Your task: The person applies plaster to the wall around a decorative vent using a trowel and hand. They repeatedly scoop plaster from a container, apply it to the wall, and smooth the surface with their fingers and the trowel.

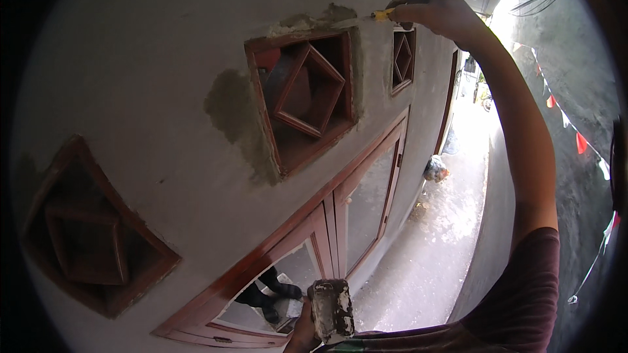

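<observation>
My right hand [437, 13] is raised high against the grey plastered wall [163, 91]. Its fingers pinch a small yellow-handled tool [381, 15], whose working end I cannot make out. Left of it is a square vent opening with a reddish-brown wooden frame [304, 150] and a diamond-shaped insert; damp grey mortar [294, 24] lies rough along its top edge. Low in the view, my left hand [301, 333] grips a small rectangular tub [320, 310] crusted with pale plaster. The tub's contents are hard to tell.
Another framed vent [118, 242] sits at lower left, a smaller one [403, 59] farther along. Below are wooden window shutters [333, 222] with glass reflecting feet on a support. A narrow alley floor [418, 261] runs right, with a bag [436, 168] by the wall and bunting [581, 143] opposite.
</observation>
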Tool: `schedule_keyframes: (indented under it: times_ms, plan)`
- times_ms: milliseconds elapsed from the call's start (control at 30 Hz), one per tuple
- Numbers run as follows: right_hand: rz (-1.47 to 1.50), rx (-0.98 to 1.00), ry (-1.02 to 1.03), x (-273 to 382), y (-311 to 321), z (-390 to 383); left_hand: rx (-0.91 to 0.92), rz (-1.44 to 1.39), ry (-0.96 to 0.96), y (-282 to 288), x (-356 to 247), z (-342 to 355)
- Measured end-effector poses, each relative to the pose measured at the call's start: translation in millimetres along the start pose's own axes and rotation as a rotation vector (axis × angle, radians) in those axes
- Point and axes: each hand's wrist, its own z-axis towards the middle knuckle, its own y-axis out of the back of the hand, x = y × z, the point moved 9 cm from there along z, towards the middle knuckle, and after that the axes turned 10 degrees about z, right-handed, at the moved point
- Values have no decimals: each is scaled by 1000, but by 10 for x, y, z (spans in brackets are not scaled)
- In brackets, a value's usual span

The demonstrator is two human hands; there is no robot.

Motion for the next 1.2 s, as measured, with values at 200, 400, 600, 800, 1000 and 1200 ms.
schedule_keyframes:
  times_ms: [200,400,600,800,1000,1200]
  plan:
    - [-101,75,-35,137,69,181,41,-62,14,80,25,93]
    - [-100,176,-67,309,88,658,104,-62,-41,54,-95,180]
    - [-205,236,-39,545,220,967,84,-121,-3,207,13,314]
    - [-210,231,-23,636,568,1298,-1,-90,-30,340,-8,323]
    - [-274,106,-71,791,862,843,111,-45,-34,215,-73,320]
    - [-218,240,41,659,181,415,97,-11,-44,10,-214,146]
